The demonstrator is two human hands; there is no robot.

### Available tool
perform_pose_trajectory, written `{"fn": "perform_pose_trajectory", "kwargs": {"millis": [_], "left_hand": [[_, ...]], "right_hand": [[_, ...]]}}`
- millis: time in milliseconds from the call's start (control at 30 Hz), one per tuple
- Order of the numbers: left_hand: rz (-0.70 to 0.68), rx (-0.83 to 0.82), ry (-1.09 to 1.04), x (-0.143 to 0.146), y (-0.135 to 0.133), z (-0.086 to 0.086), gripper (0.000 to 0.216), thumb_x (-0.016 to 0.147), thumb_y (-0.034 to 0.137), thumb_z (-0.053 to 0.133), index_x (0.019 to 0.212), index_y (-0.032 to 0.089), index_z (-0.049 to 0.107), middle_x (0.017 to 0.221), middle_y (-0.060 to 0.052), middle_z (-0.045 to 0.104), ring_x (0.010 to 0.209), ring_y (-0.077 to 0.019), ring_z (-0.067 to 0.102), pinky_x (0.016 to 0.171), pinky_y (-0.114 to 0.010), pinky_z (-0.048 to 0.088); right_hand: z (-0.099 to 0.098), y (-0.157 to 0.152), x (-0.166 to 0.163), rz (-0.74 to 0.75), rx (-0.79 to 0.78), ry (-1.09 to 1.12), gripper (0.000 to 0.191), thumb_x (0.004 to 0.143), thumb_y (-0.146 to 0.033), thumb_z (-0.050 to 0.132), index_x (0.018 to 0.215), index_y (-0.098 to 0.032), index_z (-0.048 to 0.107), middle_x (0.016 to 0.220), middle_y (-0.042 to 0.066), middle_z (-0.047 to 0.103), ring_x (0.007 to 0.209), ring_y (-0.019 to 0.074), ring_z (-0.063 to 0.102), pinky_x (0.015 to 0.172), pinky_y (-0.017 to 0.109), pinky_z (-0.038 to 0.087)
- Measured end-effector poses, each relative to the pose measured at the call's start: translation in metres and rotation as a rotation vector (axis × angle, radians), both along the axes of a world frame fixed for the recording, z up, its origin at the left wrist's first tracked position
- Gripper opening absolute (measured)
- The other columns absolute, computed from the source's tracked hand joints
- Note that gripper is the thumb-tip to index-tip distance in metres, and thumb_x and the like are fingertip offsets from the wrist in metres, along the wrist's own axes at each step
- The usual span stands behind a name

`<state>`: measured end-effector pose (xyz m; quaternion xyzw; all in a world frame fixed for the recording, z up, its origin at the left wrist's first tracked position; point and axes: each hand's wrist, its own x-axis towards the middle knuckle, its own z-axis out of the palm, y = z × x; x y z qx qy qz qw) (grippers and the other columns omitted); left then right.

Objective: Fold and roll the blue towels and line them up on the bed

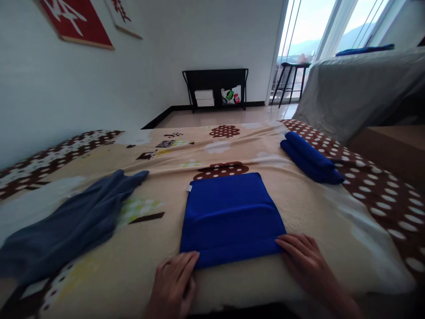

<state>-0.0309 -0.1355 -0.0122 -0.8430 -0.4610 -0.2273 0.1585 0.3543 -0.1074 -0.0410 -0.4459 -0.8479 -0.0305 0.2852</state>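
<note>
A bright blue towel (pixel 229 217) lies in a flat, folded rectangle on the patterned blanket (pixel 159 274), with a small white tag at its far left corner. My left hand (pixel 175 279) pinches the near left corner, fingers pressed together. At the near right corner, my right hand (pixel 303 254) has its fingers closed on the edge; the thumb is hidden. A low crease crosses the middle of the towel. To the left lies a rumpled grey-blue cloth (pixel 76 217). Another blue towel, rolled or folded into a thick strip (pixel 310 157), rests on the right side.
Beyond the blanket, a black rack (pixel 215 79) holds white boxes (pixel 204 97) and a printed bag (pixel 231 95). A black stool (pixel 294 66) stands by the window. At right is a sheet-covered piece of furniture (pixel 361 79) with a blue cloth (pixel 365 50) on top.
</note>
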Motion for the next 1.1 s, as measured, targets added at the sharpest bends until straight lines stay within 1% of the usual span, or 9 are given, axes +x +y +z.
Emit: {"fn": "perform_pose_trajectory", "kwargs": {"millis": [167, 333, 433, 533, 600, 700, 800, 967, 1100], "left_hand": [[0.094, 0.000, -0.130, 0.008, 0.021, 0.007, 0.031, 0.084, 0.003, 0.043, 0.105, 0.019, 0.058, 0.092, -0.003, 0.071, 0.087, -0.0201, 0.066, 0.090, -0.040, 0.037], [0.108, -0.171, -0.099, -0.006, 0.011, 0.016, 0.033, 0.078, 0.006, 0.046, 0.106, 0.020, 0.055, 0.089, -0.002, 0.069, 0.080, -0.0183, 0.063, 0.084, -0.036, 0.039], [0.297, -0.170, -0.040, -0.002, 0.001, 0.011, 0.029, 0.076, 0.008, 0.047, 0.098, 0.021, 0.060, 0.087, -0.002, 0.070, 0.081, -0.0218, 0.064, 0.084, -0.042, 0.037], [0.472, 0.017, -0.034, 0.029, -0.001, 0.009, 0.034, 0.078, 0.009, 0.048, 0.106, 0.021, 0.062, 0.102, -0.008, 0.071, 0.094, -0.0281, 0.064, 0.089, -0.050, 0.034], [0.320, 0.063, -0.072, 0.060, 0.002, 0.008, 0.040, 0.080, 0.005, 0.045, 0.113, 0.020, 0.061, 0.109, -0.008, 0.071, 0.101, -0.0249, 0.063, 0.094, -0.047, 0.036], [0.011, -0.001, -0.047, 0.091, 0.013, 0.004, 0.048, 0.083, 0.002, 0.039, 0.124, 0.015, 0.058, 0.121, -0.007, 0.069, 0.114, -0.0168, 0.061, 0.098, -0.034, 0.039], [0.063, -0.042, 0.052, 0.073, 0.018, -0.006, 0.044, 0.092, 0.014, 0.043, 0.135, 0.015, 0.053, 0.137, -0.007, 0.061, 0.125, -0.0186, 0.056, 0.100, -0.035, 0.040], [0.298, 0.022, 0.044, -0.006, 0.009, -0.017, 0.042, 0.095, 0.025, 0.047, 0.135, 0.020, 0.054, 0.136, -0.008, 0.061, 0.125, -0.0259, 0.057, 0.105, -0.045, 0.034], [0.237, 0.105, -0.006, 0.017, 0.008, -0.003, 0.047, 0.089, 0.016, 0.050, 0.136, 0.018, 0.053, 0.133, -0.009, 0.063, 0.125, -0.0254, 0.057, 0.111, -0.048, 0.026]], "right_hand": [[0.015, 0.017, -0.012, -0.035, -0.056, 0.087, 0.027, 0.097, -0.014, 0.046, 0.121, -0.021, 0.057, 0.103, 0.005, 0.067, 0.097, 0.0206, 0.059, 0.091, 0.041, 0.039], [0.024, 0.002, -0.010, 0.005, -0.137, 0.100, 0.027, 0.097, -0.015, 0.044, 0.122, -0.020, 0.054, 0.101, 0.005, 0.065, 0.095, 0.0196, 0.058, 0.090, 0.038, 0.040], [0.016, -0.005, -0.014, -0.064, -0.089, 0.058, 0.021, 0.095, -0.015, 0.044, 0.106, -0.021, 0.061, 0.095, 0.006, 0.065, 0.090, 0.0219, 0.058, 0.085, 0.039, 0.041], [0.014, -0.008, -0.040, -0.233, 0.072, 0.055, 0.026, 0.091, -0.012, 0.044, 0.105, -0.018, 0.064, 0.108, 0.011, 0.066, 0.098, 0.0275, 0.059, 0.089, 0.046, 0.040], [0.017, -0.010, -0.069, -0.203, 0.104, 0.059, 0.033, 0.091, -0.009, 0.042, 0.113, -0.019, 0.064, 0.118, 0.010, 0.066, 0.107, 0.0268, 0.059, 0.095, 0.045, 0.039], [0.023, -0.010, -0.107, 0.008, 0.032, 0.012, 0.038, 0.096, -0.013, 0.041, 0.129, -0.022, 0.058, 0.130, 0.004, 0.064, 0.119, 0.0206, 0.058, 0.101, 0.038, 0.040], [0.019, -0.003, -0.101, 0.004, -0.048, -0.090, 0.043, 0.100, -0.030, 0.044, 0.142, -0.020, 0.048, 0.142, 0.005, 0.054, 0.130, 0.0220, 0.051, 0.105, 0.041, 0.040], [0.007, 0.007, -0.035, -0.237, -0.027, -0.131, 0.047, 0.101, -0.041, 0.044, 0.142, -0.018, 0.051, 0.143, 0.009, 0.052, 0.134, 0.0284, 0.047, 0.110, 0.051, 0.034], [0.018, 0.002, -0.057, -0.201, -0.035, -0.114, 0.038, 0.101, -0.027, 0.041, 0.133, -0.018, 0.059, 0.141, 0.006, 0.055, 0.134, 0.0249, 0.048, 0.111, 0.049, 0.034]]}}
